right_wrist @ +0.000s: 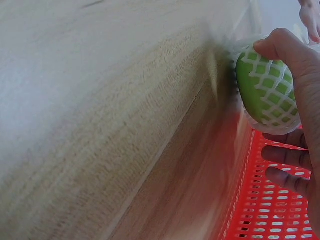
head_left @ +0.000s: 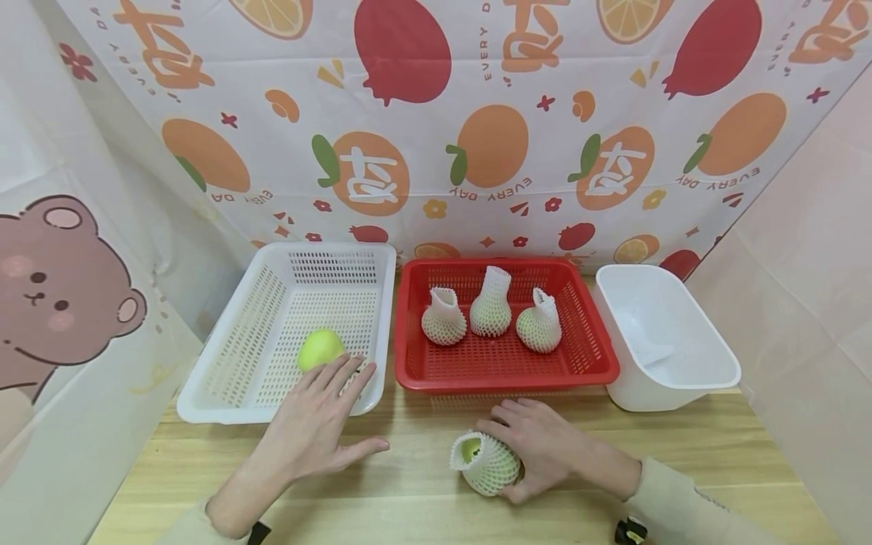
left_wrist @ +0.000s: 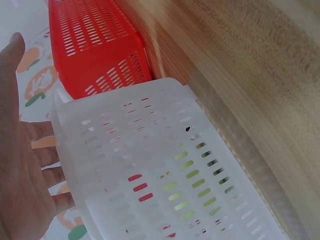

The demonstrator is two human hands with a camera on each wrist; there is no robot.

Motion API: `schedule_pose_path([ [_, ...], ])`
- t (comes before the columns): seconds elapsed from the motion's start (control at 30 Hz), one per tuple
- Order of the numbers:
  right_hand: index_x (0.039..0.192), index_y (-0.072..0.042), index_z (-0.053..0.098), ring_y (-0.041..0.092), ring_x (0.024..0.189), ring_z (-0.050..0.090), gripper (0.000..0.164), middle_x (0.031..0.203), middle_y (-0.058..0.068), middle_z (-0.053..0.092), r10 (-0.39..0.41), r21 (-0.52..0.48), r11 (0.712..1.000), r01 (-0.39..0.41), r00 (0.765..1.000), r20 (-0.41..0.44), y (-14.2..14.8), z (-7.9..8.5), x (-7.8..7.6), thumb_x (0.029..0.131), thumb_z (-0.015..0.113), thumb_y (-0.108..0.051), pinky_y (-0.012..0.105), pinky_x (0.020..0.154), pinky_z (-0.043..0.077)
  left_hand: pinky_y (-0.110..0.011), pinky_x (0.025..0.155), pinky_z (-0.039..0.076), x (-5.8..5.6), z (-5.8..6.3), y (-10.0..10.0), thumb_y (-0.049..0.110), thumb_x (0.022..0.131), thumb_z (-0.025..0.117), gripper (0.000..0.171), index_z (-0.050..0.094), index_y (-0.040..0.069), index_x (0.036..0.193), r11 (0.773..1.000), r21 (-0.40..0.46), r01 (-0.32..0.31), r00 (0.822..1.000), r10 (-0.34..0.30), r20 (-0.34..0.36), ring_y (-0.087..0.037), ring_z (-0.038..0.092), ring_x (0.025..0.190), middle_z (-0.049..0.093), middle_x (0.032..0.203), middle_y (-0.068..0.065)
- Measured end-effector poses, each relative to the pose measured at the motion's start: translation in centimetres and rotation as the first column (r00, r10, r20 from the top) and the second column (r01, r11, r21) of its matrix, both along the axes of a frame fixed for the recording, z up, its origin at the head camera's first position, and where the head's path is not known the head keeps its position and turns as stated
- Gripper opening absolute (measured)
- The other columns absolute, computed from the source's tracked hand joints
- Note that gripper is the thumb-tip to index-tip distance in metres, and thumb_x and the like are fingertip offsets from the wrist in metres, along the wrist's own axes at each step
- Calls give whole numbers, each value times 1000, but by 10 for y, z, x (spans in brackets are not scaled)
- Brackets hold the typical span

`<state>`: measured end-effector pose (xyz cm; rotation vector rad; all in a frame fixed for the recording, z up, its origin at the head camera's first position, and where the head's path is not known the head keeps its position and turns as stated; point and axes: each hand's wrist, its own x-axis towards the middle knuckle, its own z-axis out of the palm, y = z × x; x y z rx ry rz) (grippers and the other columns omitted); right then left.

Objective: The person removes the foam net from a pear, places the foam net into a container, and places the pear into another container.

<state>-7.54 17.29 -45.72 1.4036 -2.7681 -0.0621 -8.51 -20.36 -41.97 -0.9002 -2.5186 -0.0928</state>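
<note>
In the head view, your left hand [head_left: 315, 431] lies over the rim of the white basket [head_left: 219, 415], fingers extended and released, just beside the bare green fruit [head_left: 319, 350] inside. Your right hand [head_left: 541, 443] grasps the netted fruit [head_left: 493, 471] at the wooden table [head_left: 409, 515], in front of the red basket [head_left: 504, 383] holding 3 wrapped fruits [head_left: 490, 309]. The left wrist view shows your 4 fingers past the white basket's rim, green showing through its slots. In the right wrist view, your thumb presses the net, green skin visible between its strands.

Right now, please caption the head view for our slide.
Right fingers hold a netted fruit; left fingers extend over a white basket.
</note>
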Motion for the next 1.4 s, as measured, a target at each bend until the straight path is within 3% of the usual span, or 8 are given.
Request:
schedule_pose_path([
  [0.23,144,-23,58,22,119,68,94,129,2,69,1,-25,1000,-2,1000,-19,1,-3,0,69,77,-76,44,103,59,-56,107,54,0,0,1,92,90,31,106,61,6,144,1000,10,9,1000,-9,-6,-39,62,132,67,140,-18],
  [0.6,140,-21,59,18,113,69,97,120,-2,68,2,-172,985,-13,998,-64,3,-3,-2,62,83,-73,43,98,62,-55,106,56,4,0,7,90,90,37,103,61,6,143,999,7,35,999,-35,-17,-38,64,130,68,139,-17],
  [0.97,135,-19,61,10,106,65,98,115,-5,68,47,-351,932,-87,992,-121,-1,-1,-9,54,88,-68,34,94,61,-52,108,56,6,0,21,92,86,42,106,59,7,146,995,-3,96,995,-97,-40,-37,65,131,68,142,-14],
  [1.13,133,-18,61,5,100,62,97,112,-7,65,65,-416,903,-113,990,-127,-5,1,-12,52,90,-64,24,86,59,-51,109,55,7,0,26,94,85,41,107,59,8,147,993,-6,114,992,-114,-50,-35,64,132,68,143,-12],
  [1.4,133,-17,61,5,101,64,100,115,-6,66,87,-511,850,-131,990,-109,-11,10,-14,49,95,-58,22,85,59,-50,109,55,10,1,35,94,83,44,107,59,10,147,988,-4,152,986,-152,-66,-32,64,132,67,144,-11],
])
